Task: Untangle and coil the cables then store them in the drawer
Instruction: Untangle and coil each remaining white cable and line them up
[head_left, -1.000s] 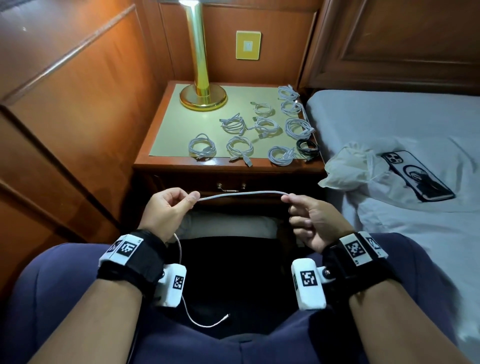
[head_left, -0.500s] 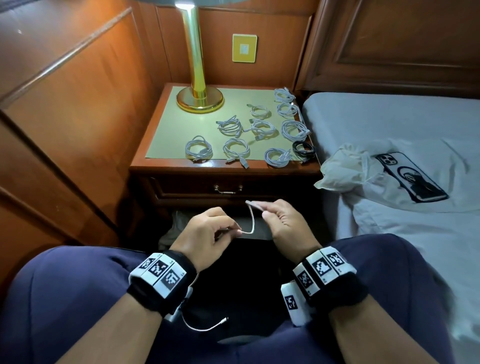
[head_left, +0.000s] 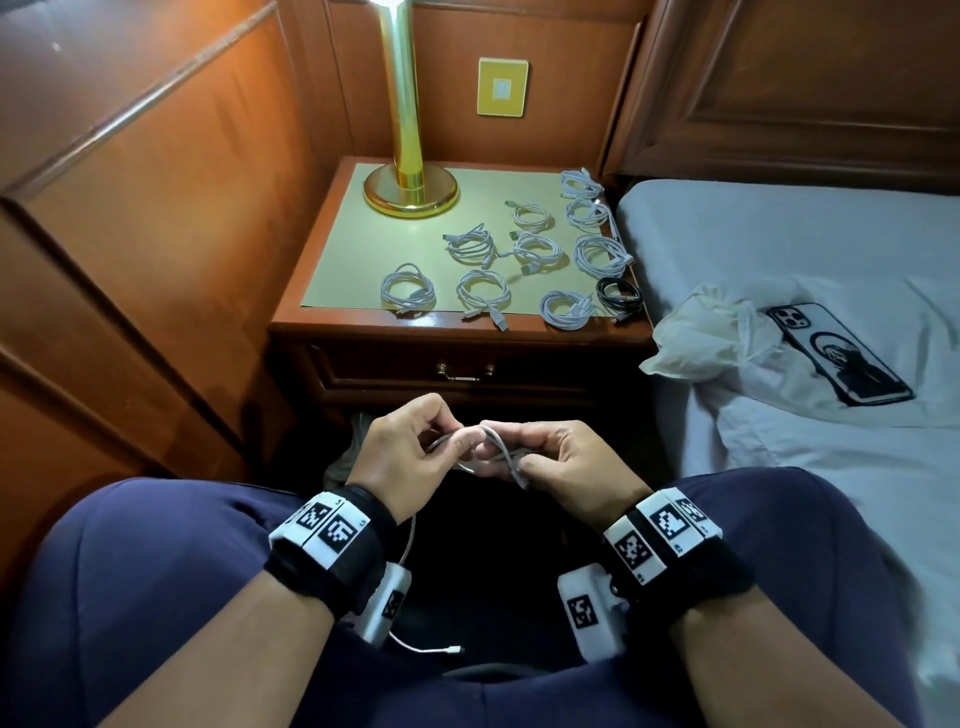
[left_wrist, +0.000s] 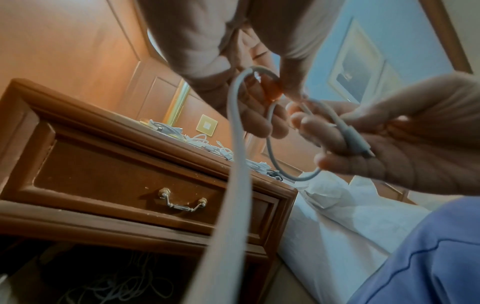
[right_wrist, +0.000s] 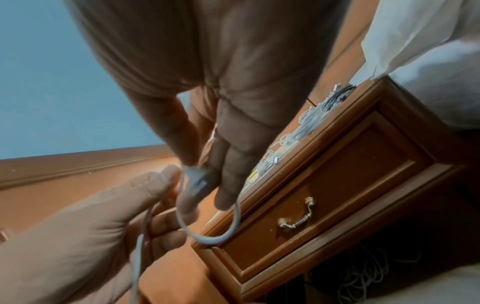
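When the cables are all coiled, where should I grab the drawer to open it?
Probably by the brass handle in the middle of the drawer front. It hangs as a small bail, so hook fingers under it from below and pull toward you.

White cable (head_left: 496, 447); gold lamp (head_left: 410, 192); 1 black coil (head_left: 618, 297).

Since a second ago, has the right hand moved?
Yes. The right hand has closed inward toward the left hand, now meeting it under the drawer handle instead of out right of it, looping the white cable.
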